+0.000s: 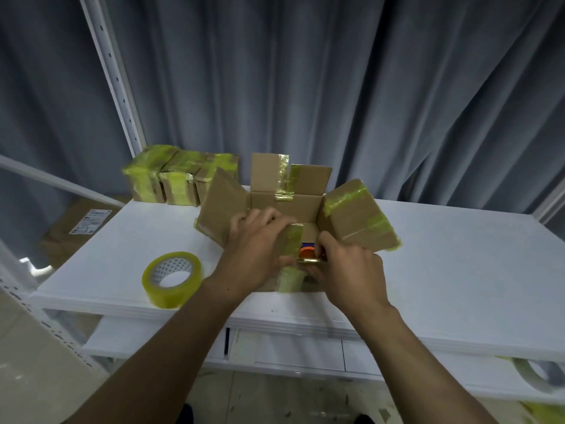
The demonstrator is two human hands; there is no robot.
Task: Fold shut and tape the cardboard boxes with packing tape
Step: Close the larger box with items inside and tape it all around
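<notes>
An open cardboard box [287, 206] stands at the middle of the white table [458, 270], its far, left and right flaps spread out, with old yellow tape on them. My left hand [260, 252] presses the near-left flap down over the opening. My right hand [342, 270] pinches a curled strip of tape [307, 261] at the near flap's edge. Something orange and blue [306, 247] shows inside the box. A roll of yellowish packing tape [171, 279] lies on the table to the left of my hands.
Three taped boxes [180, 179] stand in a row at the table's back left. A white shelf post [113, 75] rises behind them, before grey curtains. A brown parcel [76, 228] lies low on the left. Another tape roll [541, 374] sits below the table's right edge.
</notes>
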